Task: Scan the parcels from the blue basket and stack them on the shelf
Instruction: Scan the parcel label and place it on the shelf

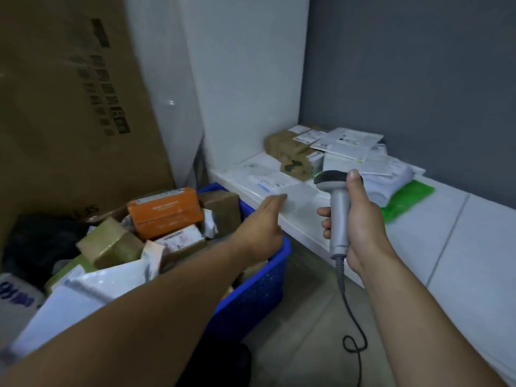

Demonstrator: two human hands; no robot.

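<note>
Nearly vertical scanner [339, 210] in rt hand [363, 222], head twd shelf [446, 219].

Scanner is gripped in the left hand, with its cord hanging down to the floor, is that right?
Not quite. The head view shows the scanner gripped in the right hand, with its cord hanging down to the floor. The left hand reaches to a flat white parcel instead.
</note>
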